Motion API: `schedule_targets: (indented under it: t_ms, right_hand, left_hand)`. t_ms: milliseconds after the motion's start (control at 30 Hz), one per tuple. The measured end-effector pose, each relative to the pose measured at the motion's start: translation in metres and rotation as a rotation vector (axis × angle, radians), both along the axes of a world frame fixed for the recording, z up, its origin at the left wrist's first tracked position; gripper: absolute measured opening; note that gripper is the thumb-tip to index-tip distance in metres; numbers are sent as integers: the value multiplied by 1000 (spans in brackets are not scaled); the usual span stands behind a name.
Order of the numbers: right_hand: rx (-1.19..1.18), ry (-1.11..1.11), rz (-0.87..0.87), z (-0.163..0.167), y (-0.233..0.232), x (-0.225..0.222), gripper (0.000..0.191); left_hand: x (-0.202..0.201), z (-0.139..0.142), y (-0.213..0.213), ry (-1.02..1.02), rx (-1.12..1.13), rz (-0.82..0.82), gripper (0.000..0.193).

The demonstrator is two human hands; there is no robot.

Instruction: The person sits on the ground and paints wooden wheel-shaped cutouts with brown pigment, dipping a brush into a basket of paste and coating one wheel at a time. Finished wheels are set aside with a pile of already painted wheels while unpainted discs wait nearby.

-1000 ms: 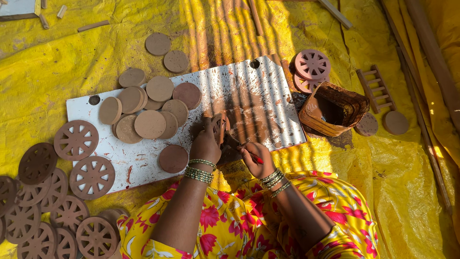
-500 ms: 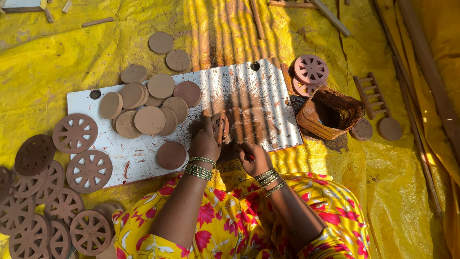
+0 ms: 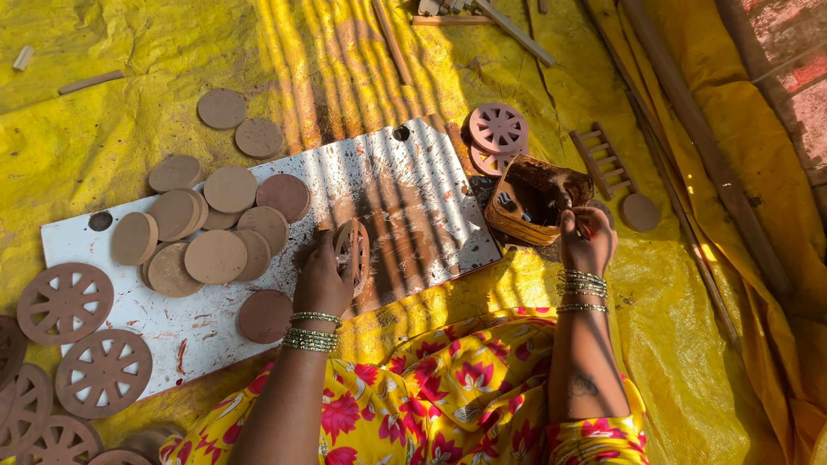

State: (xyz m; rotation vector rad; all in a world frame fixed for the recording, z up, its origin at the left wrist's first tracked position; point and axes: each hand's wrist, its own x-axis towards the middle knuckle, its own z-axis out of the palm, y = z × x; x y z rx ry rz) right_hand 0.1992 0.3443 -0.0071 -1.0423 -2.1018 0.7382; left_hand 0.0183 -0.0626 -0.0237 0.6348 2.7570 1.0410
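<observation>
My left hand grips a brown clay wheel and holds it on edge over the white board. My right hand hovers at the rim of a small woven basket to the right of the board, fingers curled around a thin tool whose tip points into the basket. Both wrists carry several bangles. A heap of plain brown clay discs lies on the board's left half.
Finished spoked clay wheels lie in a pile at the left on the yellow tarp. Two pinkish wheels sit behind the basket. A small clay ladder and a loose disc lie right of it. Wooden sticks run along the right.
My right hand has left the wheel and moved right to the basket. The left hand stays on the wheel over the board. The camera has come closer.
</observation>
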Motion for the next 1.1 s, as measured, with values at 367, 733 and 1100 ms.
schedule_targets:
  t_ms: [367,733,1100]
  right_hand:
    - [39,-350,84,-40,-3,-39,26]
    - [-451,471,114,-3,6,-20,16]
    - [-77,12,210,12,-23,-27,16]
  left_hand:
    - [-1,-1,-2,-98,22,-38,52]
    - [-2,-3,-3,-141,44,-43,59]
    - [-6,-21,-6,-159,-75,-11,84]
